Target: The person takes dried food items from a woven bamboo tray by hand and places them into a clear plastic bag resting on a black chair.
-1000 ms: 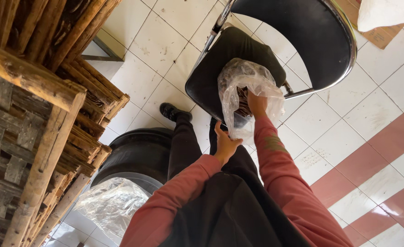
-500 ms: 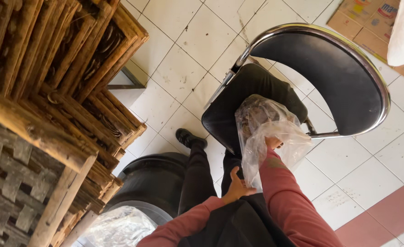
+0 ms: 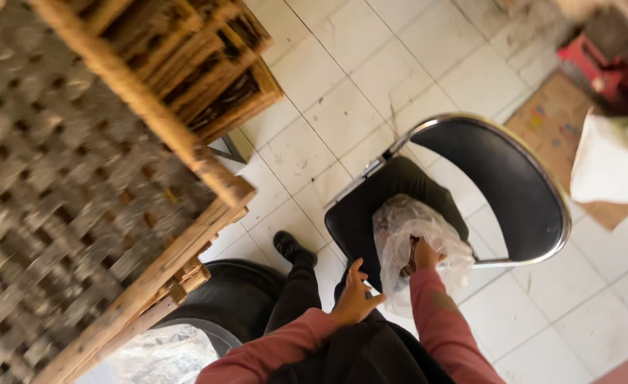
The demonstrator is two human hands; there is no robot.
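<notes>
**Right hand deep in the plastic bag on the chair seat**

Right hand (image 3: 425, 254) sits inside the mouth of a clear plastic bag (image 3: 399, 235), fingers closed around something dark within it; what that is cannot be made out through the film. Compared with a moment ago, the left hand (image 3: 354, 299) has come off the bag and now hangs just beside it, fingers spread and holding nothing, so the bag is held only from inside and by the seat beneath it. The view has also swung, bringing more of the floor into sight.

The bag is thin, crinkled and cloudy, slumped in soft folds. It rests on the padded black seat of a chair (image 3: 499, 178) with a curved chrome frame and a smooth rounded back. Both sleeves are dull red knit. Below lies a floor (image 3: 342, 114) of pale square tiles with dark joints. To the left rises a rack (image 3: 150, 128) of rough wooden slats and woven cane. A black bin (image 3: 235, 306) with another clear bag stands near the feet.
</notes>
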